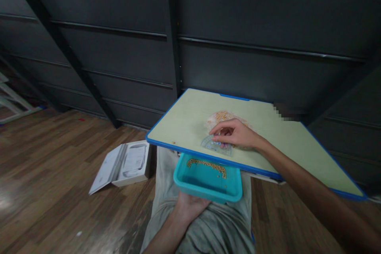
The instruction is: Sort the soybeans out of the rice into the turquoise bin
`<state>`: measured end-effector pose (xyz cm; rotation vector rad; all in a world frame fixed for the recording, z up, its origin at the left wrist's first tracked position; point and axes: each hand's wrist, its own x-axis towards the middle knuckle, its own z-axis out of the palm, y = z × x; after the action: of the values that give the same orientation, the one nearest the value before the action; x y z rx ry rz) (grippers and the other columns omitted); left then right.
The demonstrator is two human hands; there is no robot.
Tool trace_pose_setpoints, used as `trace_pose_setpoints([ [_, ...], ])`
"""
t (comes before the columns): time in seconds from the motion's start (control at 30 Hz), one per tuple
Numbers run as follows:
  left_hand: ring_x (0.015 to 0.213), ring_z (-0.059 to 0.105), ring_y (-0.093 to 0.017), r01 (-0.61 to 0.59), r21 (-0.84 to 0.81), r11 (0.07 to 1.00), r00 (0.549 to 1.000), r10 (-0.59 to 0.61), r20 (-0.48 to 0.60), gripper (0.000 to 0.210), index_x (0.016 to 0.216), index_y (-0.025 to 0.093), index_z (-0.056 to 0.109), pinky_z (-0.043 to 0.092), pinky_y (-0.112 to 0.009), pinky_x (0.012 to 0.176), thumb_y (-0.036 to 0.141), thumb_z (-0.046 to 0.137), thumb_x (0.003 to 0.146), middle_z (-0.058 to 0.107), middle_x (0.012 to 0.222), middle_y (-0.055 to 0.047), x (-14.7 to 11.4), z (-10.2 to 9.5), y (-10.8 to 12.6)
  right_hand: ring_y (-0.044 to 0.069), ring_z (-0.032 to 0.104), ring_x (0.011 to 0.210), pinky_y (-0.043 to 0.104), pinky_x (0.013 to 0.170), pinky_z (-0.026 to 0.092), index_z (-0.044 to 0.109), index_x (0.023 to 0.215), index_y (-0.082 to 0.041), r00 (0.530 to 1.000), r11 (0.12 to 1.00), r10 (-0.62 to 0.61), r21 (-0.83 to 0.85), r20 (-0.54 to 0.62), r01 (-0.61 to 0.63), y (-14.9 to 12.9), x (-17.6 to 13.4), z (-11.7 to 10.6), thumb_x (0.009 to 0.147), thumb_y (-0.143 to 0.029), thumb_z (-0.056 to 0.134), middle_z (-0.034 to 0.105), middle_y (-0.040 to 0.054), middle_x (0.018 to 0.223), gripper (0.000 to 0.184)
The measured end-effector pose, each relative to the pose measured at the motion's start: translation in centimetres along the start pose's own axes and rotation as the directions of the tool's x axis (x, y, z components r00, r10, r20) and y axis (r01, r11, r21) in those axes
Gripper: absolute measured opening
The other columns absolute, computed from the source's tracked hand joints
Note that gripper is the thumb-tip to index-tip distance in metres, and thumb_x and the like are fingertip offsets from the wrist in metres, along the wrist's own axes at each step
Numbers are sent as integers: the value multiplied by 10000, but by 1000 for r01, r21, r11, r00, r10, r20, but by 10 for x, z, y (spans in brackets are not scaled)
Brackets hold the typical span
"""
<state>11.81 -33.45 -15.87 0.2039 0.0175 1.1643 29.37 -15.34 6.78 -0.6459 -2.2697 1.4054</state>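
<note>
My left hand point(192, 205) supports a turquoise plastic tray point(205, 195) from below, just under the near edge of a pale board table point(172, 127). Small yellow-brown grains that look like dried peas or chickpeas point(208, 164) lie along the tray's far side. Over the table, my right hand point(235, 133) pinches a clear protractor point(216, 146), which rests on the surface close to the blue edge. Behind that hand is a pile of the same grains point(223, 116) on a whitish patch, partly hidden by the hand.
An open white box point(135, 162) with packaging inside sits on the wooden floor point(59, 158) at left. A dark panelled wall point(119, 47) stands behind the table. One stray grain point(174, 143) lies near the table's left front edge. A white frame point(18, 101) is at far left.
</note>
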Motion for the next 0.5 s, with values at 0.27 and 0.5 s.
trace_pose_setpoints([
  [0.27,1785,561,-354,-8,72,997,998,12,-57,542,1657,287,781,273,-630,1560,509,587,1203,860,1620,-98,-9,28,9,186,751,674,327,684,623,956,1169,-220,987,985,-112,-145,-115,94,3,8,15,1033,-473,925,867,40,852,289],
  [0.5,1731,625,-411,-61,144,988,950,102,-297,648,1629,198,790,459,-623,1483,592,784,1115,824,1663,-172,-38,35,40,186,810,791,313,769,629,965,1197,-212,973,931,-225,-307,-49,199,-7,46,46,1099,-303,854,939,80,1036,173],
])
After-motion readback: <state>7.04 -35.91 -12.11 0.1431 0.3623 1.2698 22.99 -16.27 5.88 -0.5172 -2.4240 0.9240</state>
